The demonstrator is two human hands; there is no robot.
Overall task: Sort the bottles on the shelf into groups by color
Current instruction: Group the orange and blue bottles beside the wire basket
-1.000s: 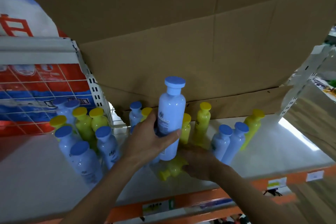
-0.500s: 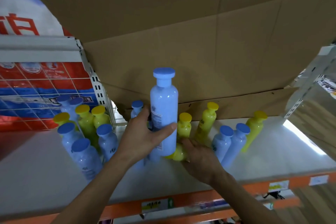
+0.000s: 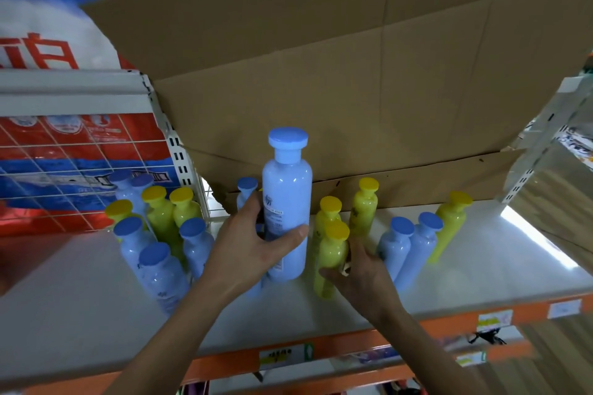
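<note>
Left hand (image 3: 247,253) wrapped round the tall pale-blue plastic bottle with the blue cap (image 3: 287,205), held upright at the middle of the white shelf (image 3: 80,282). Right hand (image 3: 359,269) closed on a yellow plastic bottle with a yellow cap (image 3: 330,258) at 3 o'clock, just beside. Probably light, stiff, glossy and a bit slick. Best grabbed mid-body, not by the cap. Top-heavy, so tips easily.

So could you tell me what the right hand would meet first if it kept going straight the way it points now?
The right hand points up and back, already on the front yellow bottle. Going on, it would likely push that into the yellow bottle behind, though depth is hard to judge.
</note>
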